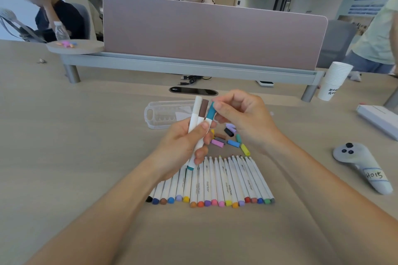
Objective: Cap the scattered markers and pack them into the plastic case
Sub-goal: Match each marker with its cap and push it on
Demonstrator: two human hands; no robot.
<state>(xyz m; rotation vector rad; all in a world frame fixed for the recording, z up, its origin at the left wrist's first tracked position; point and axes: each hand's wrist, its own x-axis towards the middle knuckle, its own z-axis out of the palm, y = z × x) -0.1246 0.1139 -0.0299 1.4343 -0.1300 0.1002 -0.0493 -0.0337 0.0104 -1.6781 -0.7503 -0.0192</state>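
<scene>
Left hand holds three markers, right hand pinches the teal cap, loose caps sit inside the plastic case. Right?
No. The loose caps are not inside the plastic case; they lie on the table between it and the row of markers, as the head view shows. The rest holds: the left hand holds three markers and the right hand pinches the teal cap.

Left hand (pixel 181 142): bare, thumbnail cut short. Right hand (pixel 245 118): bare, fingernail cut short. Behind each hand, the wrist and forearm are uncovered as far as the lower edge of view, the forearm widening away from the hand.
</scene>
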